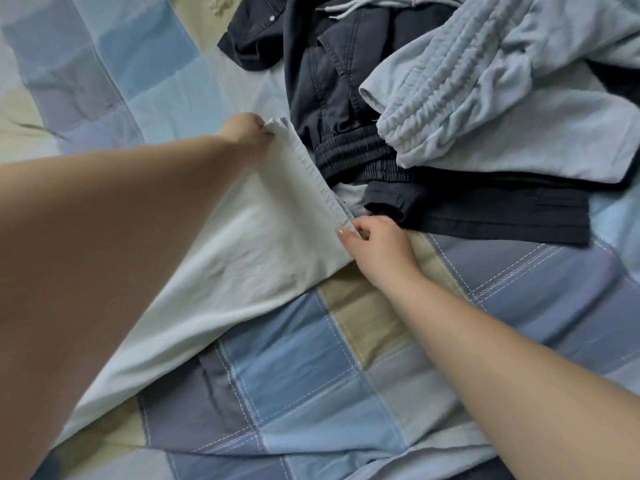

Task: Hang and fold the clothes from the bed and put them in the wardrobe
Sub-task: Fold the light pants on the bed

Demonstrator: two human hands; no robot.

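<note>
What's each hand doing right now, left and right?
Left hand: pinches one end of the white garment's elastic waistband.
Right hand: pinches the other end of that waistband.

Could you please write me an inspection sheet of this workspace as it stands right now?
Surface: bed cover, checked in blue, grey and beige, creased.
Job's things: white garment held up by its elastic waistband, its lower part trailing on the cover.
Clutter: dark garments heaped beyond it; light blue sweatpants lie on top of them.
Grippers: left hand pinches one end of the waistband; right hand pinches the other end.
Cables: nothing seen; only a grey drawstring on the pile.
Surroundings: nothing seen beyond the bed; no wardrobe or hanger in view.
</note>
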